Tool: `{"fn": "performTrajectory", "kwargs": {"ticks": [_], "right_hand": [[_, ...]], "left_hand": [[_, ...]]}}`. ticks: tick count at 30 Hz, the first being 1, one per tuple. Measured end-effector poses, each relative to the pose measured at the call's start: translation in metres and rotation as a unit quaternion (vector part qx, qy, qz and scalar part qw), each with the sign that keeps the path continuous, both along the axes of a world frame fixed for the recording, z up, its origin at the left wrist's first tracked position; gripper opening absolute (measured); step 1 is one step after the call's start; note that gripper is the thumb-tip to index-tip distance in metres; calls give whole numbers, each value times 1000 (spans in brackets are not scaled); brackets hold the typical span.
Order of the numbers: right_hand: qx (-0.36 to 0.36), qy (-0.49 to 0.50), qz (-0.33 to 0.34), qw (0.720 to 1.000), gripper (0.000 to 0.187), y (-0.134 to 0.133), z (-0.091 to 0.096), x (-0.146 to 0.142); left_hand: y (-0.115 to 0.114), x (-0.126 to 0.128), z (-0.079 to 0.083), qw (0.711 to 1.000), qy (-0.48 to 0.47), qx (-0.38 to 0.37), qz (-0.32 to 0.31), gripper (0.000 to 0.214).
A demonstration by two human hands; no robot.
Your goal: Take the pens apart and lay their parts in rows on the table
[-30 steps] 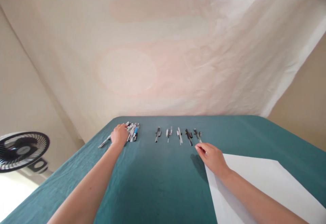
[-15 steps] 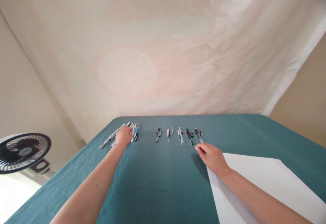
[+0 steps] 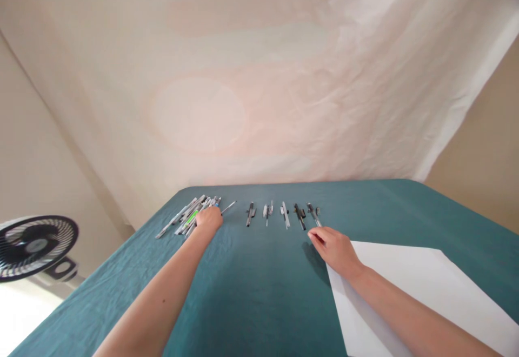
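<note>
Over the right side of a loose pile of pens (image 3: 178, 217) is my left hand (image 3: 209, 218). Its fingers are closed on a thin pen (image 3: 229, 207), whose slim end points away to the right. A green strip (image 3: 190, 218) shows among the piled pens. My right hand (image 3: 334, 246) hovers by the paper's left corner with thumb and fingers pinched together; anything inside is hidden. Just beyond it lies the rightmost set of pen parts (image 3: 312, 212). Other small sets stand in a row to the left, including dark pieces (image 3: 300, 217) and a pale pen piece (image 3: 285, 215).
A large white sheet of paper (image 3: 409, 276) lies at the right on the green tablecloth (image 3: 259, 292). A black fan (image 3: 38, 246) stands off the table's left side. Pale cloth (image 3: 284, 103) hangs behind the far edge.
My left hand has shifted right across the pile, and a thin pen now sticks out from it. The green strip has come into sight. My right hand stays nearly still.
</note>
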State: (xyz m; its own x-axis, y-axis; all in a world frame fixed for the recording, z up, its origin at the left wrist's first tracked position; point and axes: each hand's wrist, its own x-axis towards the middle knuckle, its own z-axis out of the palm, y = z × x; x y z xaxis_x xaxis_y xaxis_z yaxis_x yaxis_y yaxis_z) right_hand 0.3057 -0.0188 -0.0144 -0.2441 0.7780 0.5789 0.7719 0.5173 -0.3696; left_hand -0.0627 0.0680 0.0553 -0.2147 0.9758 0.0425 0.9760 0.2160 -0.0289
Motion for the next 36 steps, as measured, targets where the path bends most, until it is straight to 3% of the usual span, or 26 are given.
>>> {"fn": "performTrajectory", "kwargs": {"ticks": [4,7,9,11,13,14,16,20,25,28,36], "right_hand": [[68,-38,29,997,23,-4,14,-3],[123,-97,89,984,29,-15,34,-10],[123,-148,153,969,35,-25,45,-16],[96,-193,207,954,40,-34,49,-22],[57,-229,226,945,36,-41,46,-27],[37,-244,224,943,30,-42,43,-29],[5,-263,205,943,18,-44,37,-32],[-45,-260,172,949,13,-42,29,-34],[-48,-263,182,946,14,-44,26,-38],[-35,-271,177,945,17,-44,21,-39],[-28,-259,167,951,16,-44,13,-40]], "left_hand": [[-30,38,15,994,-54,-3,-92,24],[-69,86,13,968,-148,-45,-200,21],[-98,117,5,876,-363,-137,-285,23],[-122,141,-6,789,-511,-186,-286,26],[-135,153,-17,738,-591,-197,-260,31],[-137,155,-21,732,-604,-196,-248,32],[-136,152,-28,756,-578,-181,-250,31],[-128,142,-32,840,-438,-92,-309,31],[-132,142,-35,888,-300,-55,-344,35],[-137,144,-38,904,-237,-44,-352,36],[-142,148,-37,914,-118,0,-387,31]]}}
